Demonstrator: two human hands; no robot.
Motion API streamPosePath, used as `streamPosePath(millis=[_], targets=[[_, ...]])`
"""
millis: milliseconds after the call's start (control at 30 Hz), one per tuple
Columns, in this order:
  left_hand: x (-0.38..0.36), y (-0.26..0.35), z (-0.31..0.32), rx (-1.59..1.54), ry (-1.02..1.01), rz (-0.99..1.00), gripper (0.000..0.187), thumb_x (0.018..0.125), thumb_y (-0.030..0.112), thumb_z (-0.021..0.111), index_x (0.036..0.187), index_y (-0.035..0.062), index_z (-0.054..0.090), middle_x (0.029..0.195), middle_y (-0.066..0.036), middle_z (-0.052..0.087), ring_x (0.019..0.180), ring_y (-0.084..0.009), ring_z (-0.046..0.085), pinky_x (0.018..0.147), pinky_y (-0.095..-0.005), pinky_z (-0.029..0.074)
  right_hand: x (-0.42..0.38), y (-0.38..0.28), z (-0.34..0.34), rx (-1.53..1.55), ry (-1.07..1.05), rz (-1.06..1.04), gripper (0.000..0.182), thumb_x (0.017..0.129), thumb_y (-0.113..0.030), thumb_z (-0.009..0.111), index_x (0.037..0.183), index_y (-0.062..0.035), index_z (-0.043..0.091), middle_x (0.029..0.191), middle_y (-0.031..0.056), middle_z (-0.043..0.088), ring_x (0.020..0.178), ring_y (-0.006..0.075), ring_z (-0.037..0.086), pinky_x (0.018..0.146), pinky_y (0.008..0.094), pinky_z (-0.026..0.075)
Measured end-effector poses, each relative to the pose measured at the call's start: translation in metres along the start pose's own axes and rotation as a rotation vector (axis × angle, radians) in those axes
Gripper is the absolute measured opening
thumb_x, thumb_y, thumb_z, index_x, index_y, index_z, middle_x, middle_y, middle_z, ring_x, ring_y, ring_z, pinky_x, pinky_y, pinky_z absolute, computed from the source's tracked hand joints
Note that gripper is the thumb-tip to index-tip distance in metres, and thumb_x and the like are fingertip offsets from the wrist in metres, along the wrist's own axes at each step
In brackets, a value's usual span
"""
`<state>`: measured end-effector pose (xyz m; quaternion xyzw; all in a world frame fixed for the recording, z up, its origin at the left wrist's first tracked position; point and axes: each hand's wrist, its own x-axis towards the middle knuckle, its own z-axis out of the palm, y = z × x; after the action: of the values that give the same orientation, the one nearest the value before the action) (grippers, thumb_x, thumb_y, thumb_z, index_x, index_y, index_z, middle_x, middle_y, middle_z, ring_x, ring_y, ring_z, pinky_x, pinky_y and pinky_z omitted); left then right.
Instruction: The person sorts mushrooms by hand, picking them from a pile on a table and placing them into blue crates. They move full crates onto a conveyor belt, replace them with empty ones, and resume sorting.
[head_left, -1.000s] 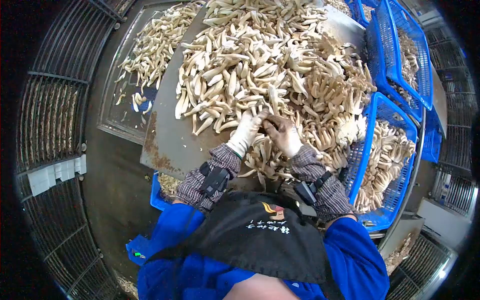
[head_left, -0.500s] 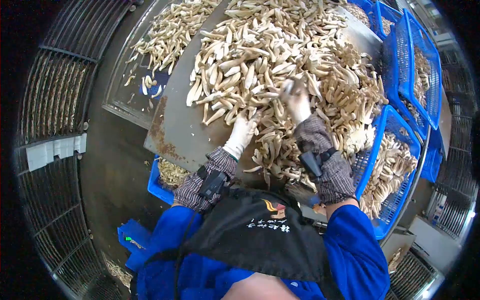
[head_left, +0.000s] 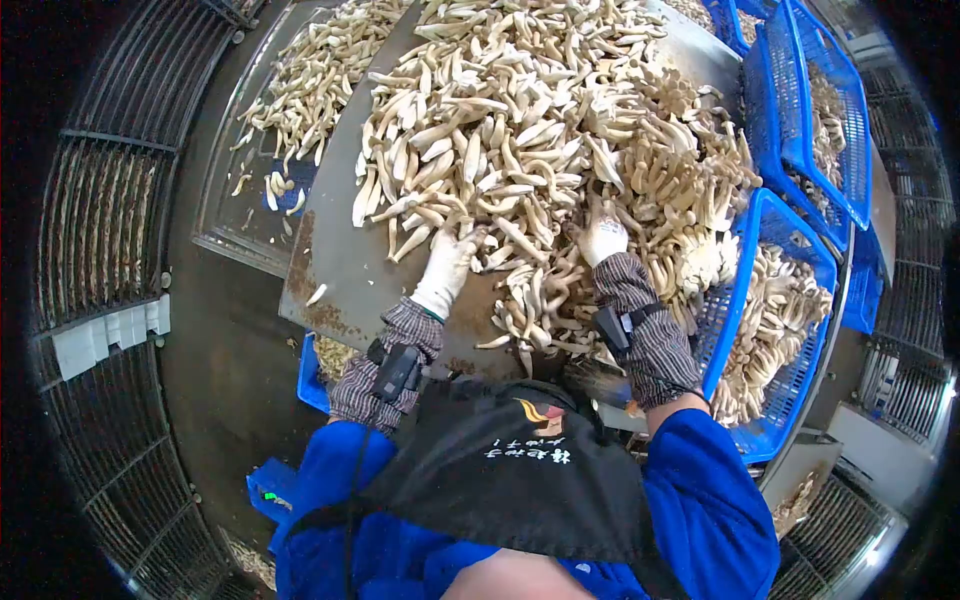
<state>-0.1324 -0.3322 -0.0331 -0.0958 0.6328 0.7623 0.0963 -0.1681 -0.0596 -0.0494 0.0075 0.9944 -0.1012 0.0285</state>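
A large pile of pale, elongated mushrooms (head_left: 520,130) covers much of a metal table (head_left: 340,240). My left hand (head_left: 449,262), in a white glove with darkened fingertips, is at the pile's near left edge, its fingers curled at some mushrooms; what they grip is too small to tell. My right hand (head_left: 602,236), gloved too, reaches into the middle of the near part of the pile. Its fingertips are partly hidden among the mushrooms. Clustered mushrooms with brown caps (head_left: 690,170) lie to the right of it.
A blue basket of mushrooms (head_left: 740,330) stands at the table's right edge, with more blue baskets (head_left: 790,110) behind it. Another mushroom heap (head_left: 335,60) lies on a tray at the back left. Part of a blue basket (head_left: 311,378) shows below the table's left corner.
My left hand has moved a little left. My right hand has come down nearer to me and sits lower in the pile. A small piece now lies on the table's left part.
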Motion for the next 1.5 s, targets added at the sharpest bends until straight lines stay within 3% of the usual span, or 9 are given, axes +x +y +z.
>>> streamPosePath(millis=[400, 433, 533, 667, 800, 967, 1133, 1300, 1500], targets=[[-0.03, -0.004, 0.076, -0.479, -0.131, -0.335, 0.044, 0.085, 0.015, 0.068, 0.122, 0.0016, 0.047, 0.11, -0.006, 0.059, 0.096, -0.0146, 0.058, 0.084, -0.0244, 0.048, -0.025, -0.016, -0.081, 0.973, -0.157, 0.392, 0.05, 0.08, -0.023, 0.067, 0.12, 0.0039, 0.054, 0.104, 0.0242, 0.063, 0.101, 0.0303, 0.061, 0.09, 0.0374, 0.045], [-0.03, -0.002, 0.078, -0.418, -0.222, -0.39, 0.043, 0.089, 0.02, 0.064, 0.126, 0.005, 0.047, 0.118, -0.006, 0.055, 0.102, -0.0142, 0.056, 0.086, -0.0258, 0.047, -0.031, 0.004, -0.05, 0.882, 0.028, 0.093, 0.048, 0.082, -0.021, 0.067, 0.12, 0.0037, 0.054, 0.102, 0.0243, 0.063, 0.097, 0.0265, 0.062, 0.085, 0.0381, 0.048], [-0.019, -0.034, 0.088, -0.334, -0.372, 0.017, 0.049, 0.095, 0.036, 0.052, 0.133, 0.0067, 0.045, 0.123, -0.004, 0.053, 0.108, -0.0119, 0.051, 0.09, -0.0259, 0.042, -0.056, -0.022, -0.064, 1.052, -0.125, 0.226, 0.049, 0.08, -0.017, 0.068, 0.122, 0.0024, 0.052, 0.102, 0.0228, 0.062, 0.098, 0.0305, 0.06, 0.084, 0.0399, 0.048], [-0.008, -0.046, 0.092, -0.683, -0.268, -0.324, 0.026, 0.094, 0.036, 0.051, 0.1, 0.0114, 0.059, 0.082, 0.004, 0.058, 0.079, -0.0084, 0.054, 0.072, -0.0246, 0.043, -0.071, -0.035, -0.08, 0.475, 0.006, -0.414, 0.046, 0.083, -0.003, 0.065, 0.125, 0.0034, 0.046, 0.114, 0.0184, 0.06, 0.089, 0.0186, 0.062, 0.077, 0.0261, 0.052], [-0.008, -0.038, 0.065, -1.058, -0.078, -0.527, 0.02, 0.09, 0.028, 0.059, 0.102, 0.0118, 0.062, 0.088, 0.001, 0.066, 0.08, -0.0104, 0.064, 0.073, -0.0359, 0.057, -0.047, -0.026, -0.082, 1.069, -0.167, 0.083, 0.044, 0.079, -0.016, 0.07, 0.119, -0.003, 0.055, 0.099, 0.0114, 0.064, 0.083, 0.0157, 0.058, 0.071, 0.0338, 0.049], [-0.02, -0.031, 0.03, -1.18, -0.053, -0.486, 0.026, 0.091, 0.016, 0.057, 0.113, 0.0034, 0.06, 0.106, -0.006, 0.065, 0.098, -0.0168, 0.062, 0.087, -0.034, 0.053, 0.01, 0.007, -0.051, 0.081, 0.134, -0.063, 0.05, 0.078, -0.024, 0.066, 0.122, -0.0051, 0.051, 0.095, 0.018, 0.062, 0.091, 0.0336, 0.062, 0.078, 0.0412, 0.05], [-0.024, -0.074, 0.0, -0.988, -0.142, -0.395, 0.032, 0.087, 0.015, 0.062, 0.117, 0.0041, 0.056, 0.11, -0.006, 0.062, 0.099, -0.0194, 0.062, 0.09, -0.039, 0.05, 0.04, -0.013, -0.015, -0.045, -0.242, -0.073, 0.044, 0.082, -0.028, 0.061, 0.117, -0.0037, 0.056, 0.108, 0.0209, 0.061, 0.1, 0.0344, 0.06, 0.087, 0.0422, 0.047], [-0.041, -0.017, -0.002, 0.489, 0.044, -0.065, 0.035, 0.088, 0.022, 0.061, 0.117, 0.0024, 0.055, 0.108, -0.012, 0.063, 0.098, -0.018, 0.062, 0.084, -0.0312, 0.05, 0.055, -0.008, -0.009, -0.024, -0.361, -0.044, 0.043, 0.077, -0.03, 0.063, 0.105, 0.0017, 0.061, 0.1, 0.0205, 0.065, 0.097, 0.0335, 0.062, 0.085, 0.0395, 0.049], [-0.038, 0.039, -0.016, 1.039, -0.134, 0.144, 0.04, 0.089, 0.033, 0.057, 0.122, 0.012, 0.056, 0.102, -0.018, 0.065, 0.094, -0.035, 0.062, 0.083, -0.0399, 0.05, -0.001, -0.05, -0.089, 0.538, -0.083, 0.267, 0.035, 0.081, -0.021, 0.069, 0.108, 0.0002, 0.063, 0.085, 0.0146, 0.067, 0.072, 0.021, 0.064, 0.064, 0.0321, 0.052]])
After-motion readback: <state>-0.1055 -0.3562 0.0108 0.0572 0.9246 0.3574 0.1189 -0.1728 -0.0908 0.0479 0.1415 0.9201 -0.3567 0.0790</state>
